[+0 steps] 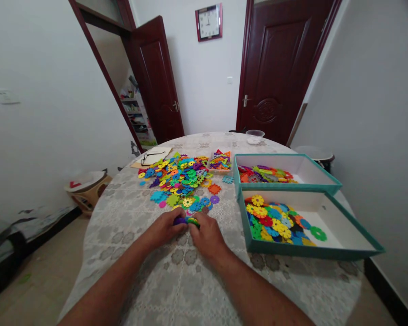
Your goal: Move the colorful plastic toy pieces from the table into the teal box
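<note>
My left hand (168, 226) is closed around a purple plastic interlocking disc (180, 221), at the near side of a large pile. My right hand (207, 233) grips green and yellow interlocking discs (192, 221) right beside it. The two hands nearly meet, and their fingers hide much of the discs, so whether the pieces are joined I cannot tell. Just beyond my hands spreads the multicoloured pile of flower-shaped plastic discs (182, 174). Loose pieces lie at its near edge, among them a yellow one (187, 202) and a purple one (214, 199).
On the right stand two teal-edged boxes, the near box (313, 251) and the far box (321, 174), each holding plastic pieces. A small clear tray (220, 170) of pieces, glasses (153, 156) on paper and a clear bowl (255, 136) sit farther back on the patterned tablecloth (149, 280).
</note>
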Available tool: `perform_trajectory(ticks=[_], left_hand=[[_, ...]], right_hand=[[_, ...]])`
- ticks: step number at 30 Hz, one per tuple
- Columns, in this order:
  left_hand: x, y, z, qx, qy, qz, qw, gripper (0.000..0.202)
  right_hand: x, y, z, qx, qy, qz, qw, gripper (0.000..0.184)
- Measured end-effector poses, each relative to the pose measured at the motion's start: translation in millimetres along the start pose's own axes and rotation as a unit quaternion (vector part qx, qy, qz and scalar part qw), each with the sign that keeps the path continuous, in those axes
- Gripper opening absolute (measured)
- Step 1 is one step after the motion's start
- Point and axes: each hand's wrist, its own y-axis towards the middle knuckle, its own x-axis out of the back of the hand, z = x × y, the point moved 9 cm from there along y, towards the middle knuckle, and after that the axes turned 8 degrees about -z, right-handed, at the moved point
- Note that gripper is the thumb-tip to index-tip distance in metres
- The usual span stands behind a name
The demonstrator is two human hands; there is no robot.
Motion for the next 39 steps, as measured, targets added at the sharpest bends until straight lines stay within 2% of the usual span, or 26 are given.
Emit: perform_trajectory(ticks=[3,5,8,11,13,15,18,20,24,26,30,32,34,37,39], left_hand=[[4.2,-1,-4,0.006,-0.084,-0.024,0.996,0.026],[3.8,-1,-3,0.038,-0.128,-0.026,0.991,0.031],[1.9,-1,-3,0.084,-0.187,-0.03,0.978,0.037],[3.0,1,-11,0.09,-0.239,-0.044,0.966,0.039],[1.2,1,-18,0.079,-0.257,-0.039,0.962,0.039],[-0.7,1,-26,0.05,-0.241,-0.04,0.969,0.038],[-0.9,-2,-35,-0.006,-0.177,-0.084,0.981,0.034],[-4.5,-3,-34,-0.016,-0.156,-0.101,0.983,0.034],[-12.7,0,-33,-0.035,-0.173,-0.089,0.98,0.035],[-13.4,1,-37,-0.067,-0.184,-0.083,0.977,0.037],[-8.5,0,-39,-0.11,-0.178,-0.099,0.973,0.042],[-2.4,0,-32,-0.096,-0.172,-0.118,0.973,0.042],[6.9,0,-19,-0.054,-0.17,-0.145,0.973,0.042],[19.6,0,1,0.008,-0.169,-0.174,0.97,0.038],[21.7,0,10,0.025,-0.161,-0.168,0.972,0.032]], right_hand=[[13,4,-14,-0.073,0.065,-0.035,0.995,0.009],[17,6,-25,-0.122,0.123,-0.051,0.984,0.013],[14,7,-39,-0.193,0.215,-0.052,0.956,0.031],[6,4,-42,-0.239,0.271,-0.035,0.932,0.043],[-2,1,-38,-0.259,0.322,-0.018,0.91,0.043],[-13,-5,-29,-0.277,0.401,0.015,0.873,0.042],[-28,-11,-14,-0.29,0.495,0.068,0.816,0.04],[-31,-12,-10,-0.295,0.519,0.078,0.798,0.038],[-29,-12,-13,-0.313,0.537,0.069,0.78,0.036],[-27,-10,-16,-0.312,0.535,0.053,0.783,0.038],[-26,-10,-22,-0.31,0.498,0.022,0.81,0.042],[-23,-10,-21,-0.306,0.47,0.013,0.828,0.042],[-13,-11,-15,-0.29,0.437,0.008,0.851,0.039],[25,-6,-1,-0.239,0.375,-0.018,0.895,0.037],[69,0,9,-0.183,0.302,-0.078,0.932,0.04]])
